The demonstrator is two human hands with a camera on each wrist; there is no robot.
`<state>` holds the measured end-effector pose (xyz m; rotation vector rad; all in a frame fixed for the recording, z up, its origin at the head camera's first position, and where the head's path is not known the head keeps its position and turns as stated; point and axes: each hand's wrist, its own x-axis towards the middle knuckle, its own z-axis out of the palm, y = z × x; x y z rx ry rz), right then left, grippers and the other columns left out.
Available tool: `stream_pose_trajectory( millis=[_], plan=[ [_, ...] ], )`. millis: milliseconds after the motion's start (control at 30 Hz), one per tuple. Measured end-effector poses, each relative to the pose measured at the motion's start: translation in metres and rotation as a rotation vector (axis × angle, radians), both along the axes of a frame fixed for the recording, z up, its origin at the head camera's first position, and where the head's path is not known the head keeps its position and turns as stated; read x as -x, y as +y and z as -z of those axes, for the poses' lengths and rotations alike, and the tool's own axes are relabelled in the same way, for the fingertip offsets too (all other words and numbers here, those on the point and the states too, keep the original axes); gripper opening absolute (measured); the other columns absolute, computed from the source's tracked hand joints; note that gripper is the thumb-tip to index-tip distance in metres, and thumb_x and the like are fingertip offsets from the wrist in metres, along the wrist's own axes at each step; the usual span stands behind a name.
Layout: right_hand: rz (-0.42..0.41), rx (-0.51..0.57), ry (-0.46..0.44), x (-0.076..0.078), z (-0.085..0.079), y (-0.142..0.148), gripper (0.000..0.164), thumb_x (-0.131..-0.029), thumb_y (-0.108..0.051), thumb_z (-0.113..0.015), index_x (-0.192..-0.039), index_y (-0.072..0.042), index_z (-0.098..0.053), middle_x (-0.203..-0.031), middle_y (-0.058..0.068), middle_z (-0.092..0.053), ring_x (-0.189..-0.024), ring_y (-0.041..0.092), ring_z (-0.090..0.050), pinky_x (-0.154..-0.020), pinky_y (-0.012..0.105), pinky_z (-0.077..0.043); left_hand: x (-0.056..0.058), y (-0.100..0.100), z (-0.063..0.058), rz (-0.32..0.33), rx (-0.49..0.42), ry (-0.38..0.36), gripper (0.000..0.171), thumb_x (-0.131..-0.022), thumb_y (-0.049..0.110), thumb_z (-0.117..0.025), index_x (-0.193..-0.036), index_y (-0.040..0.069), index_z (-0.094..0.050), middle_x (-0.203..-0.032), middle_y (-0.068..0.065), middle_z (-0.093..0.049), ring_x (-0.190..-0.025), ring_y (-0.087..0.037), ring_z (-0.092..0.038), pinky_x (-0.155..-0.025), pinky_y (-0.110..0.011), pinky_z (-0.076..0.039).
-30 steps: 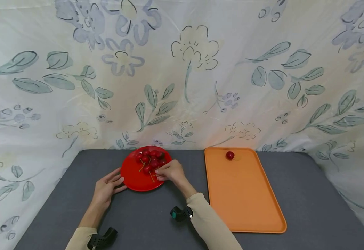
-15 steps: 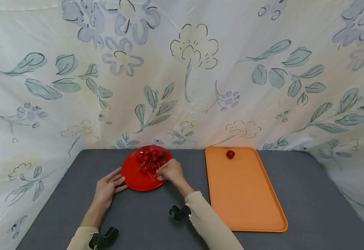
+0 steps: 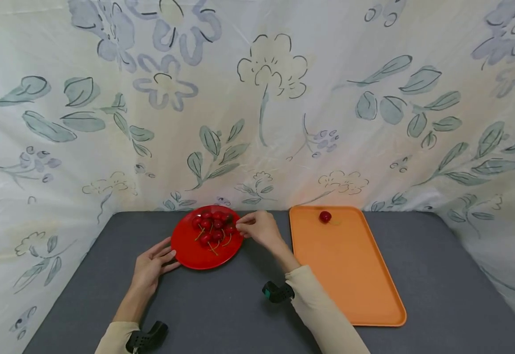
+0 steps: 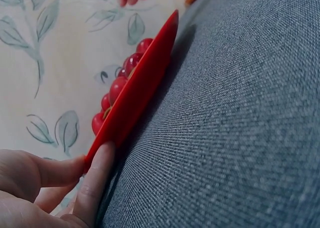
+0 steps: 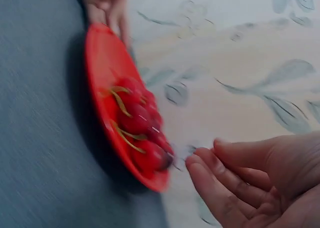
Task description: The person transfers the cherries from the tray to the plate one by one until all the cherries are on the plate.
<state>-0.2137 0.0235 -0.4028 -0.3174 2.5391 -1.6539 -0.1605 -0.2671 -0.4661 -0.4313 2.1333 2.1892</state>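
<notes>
A round red plate (image 3: 191, 253) holds several dark red cherries (image 3: 217, 223) with thin greenish-yellow stems. At its left rim, my left hand (image 3: 148, 268) grips the edge; the left wrist view has the thumb above and a finger (image 4: 97, 178) beneath. Just off the opposite rim hovers my right hand (image 3: 259, 228), its thumb and fingers loosely bent close together near the cherries. In the right wrist view, no cherry shows between those fingertips (image 5: 200, 173). One cherry (image 3: 325, 217) lies at the far end of an orange tray (image 3: 346, 275).
The tray lies right of the plate on a grey cloth-covered table (image 3: 204, 309). A flower-printed curtain (image 3: 275, 162) hangs right behind the table's back edge. Black wrist devices (image 3: 279, 292) sit at both sleeves.
My right hand has moved right and slightly away from me, off the cherries to the plate's right rim. The cherry stems it covered now show. My left hand stays at the plate.
</notes>
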Motion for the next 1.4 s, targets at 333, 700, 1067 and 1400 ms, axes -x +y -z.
stream_pose_trajectory(
  millis=[333,700,1067,1400],
  plan=[
    [0.013,-0.058,0.072,0.010,-0.032,0.056,0.019,-0.089,-0.009,-0.072,-0.102,0.005,-0.075,-0.088,0.016,-0.074,-0.076,0.029,-0.071,-0.068,0.031,-0.062,-0.001,-0.002,0.000,0.002,-0.007,-0.008,0.057,-0.098,0.001,-0.055,-0.152,0.005,-0.035,-0.147,-0.028,-0.038,-0.091,-0.001,-0.066,-0.083,-0.032,-0.059],
    [0.153,-0.292,0.178,0.015,-0.039,0.145,0.023,-0.091,-0.009,-0.069,-0.110,0.005,-0.072,-0.099,0.021,-0.072,-0.064,0.028,-0.068,-0.051,0.027,-0.055,-0.001,-0.002,0.002,0.016,-0.013,-0.013,0.057,-0.098,0.002,-0.056,-0.152,0.004,-0.035,-0.145,-0.027,-0.040,-0.091,-0.002,-0.066,-0.084,-0.033,-0.059],
    [0.238,-0.860,0.186,0.013,-0.012,0.189,0.019,-0.079,0.006,-0.076,-0.097,0.008,-0.073,-0.099,0.023,-0.070,-0.090,0.039,-0.065,-0.077,0.049,-0.059,0.000,-0.002,0.000,0.028,-0.016,-0.009,0.058,-0.098,0.001,-0.055,-0.152,0.003,-0.034,-0.148,-0.029,-0.036,-0.092,-0.001,-0.066,-0.084,-0.032,-0.059],
    [0.212,-0.916,0.194,0.018,0.009,0.199,0.015,-0.083,0.008,-0.066,-0.070,0.000,-0.067,-0.072,0.013,-0.062,-0.062,0.024,-0.052,-0.055,0.037,-0.050,0.001,-0.002,0.000,0.014,-0.015,-0.018,0.057,-0.098,0.001,-0.055,-0.151,0.004,-0.035,-0.148,-0.028,-0.037,-0.092,-0.002,-0.066,-0.083,-0.033,-0.059]
  ],
)
